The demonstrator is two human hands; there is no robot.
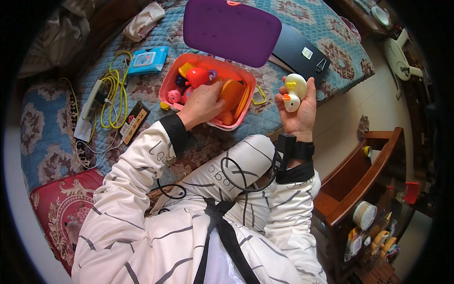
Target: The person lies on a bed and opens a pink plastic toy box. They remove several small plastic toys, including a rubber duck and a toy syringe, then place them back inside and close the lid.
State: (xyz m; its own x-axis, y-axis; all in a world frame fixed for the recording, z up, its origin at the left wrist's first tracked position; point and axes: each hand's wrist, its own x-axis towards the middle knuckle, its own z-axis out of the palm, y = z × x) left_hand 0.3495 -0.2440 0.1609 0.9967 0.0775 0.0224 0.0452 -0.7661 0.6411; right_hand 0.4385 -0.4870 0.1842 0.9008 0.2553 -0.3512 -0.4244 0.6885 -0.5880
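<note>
A pink plastic box stands on the quilted bed cover, holding a red toy, a pink pig-faced toy, a yellow toy piece and orange round pieces. My left hand reaches over its near side, fingers among the toys beside the orange pieces. Whether those fingers grip anything is hidden. My right hand, palm up to the right of the box, holds a white toy duck with an orange beak and a yellow bow. A black device with a cable is strapped to my right wrist.
Behind the box lie a purple lid and a dark flat laptop-like object. Leftward are a wipes pack, a coiled yellow cable, a power strip and a phone. A wooden chair stands at right.
</note>
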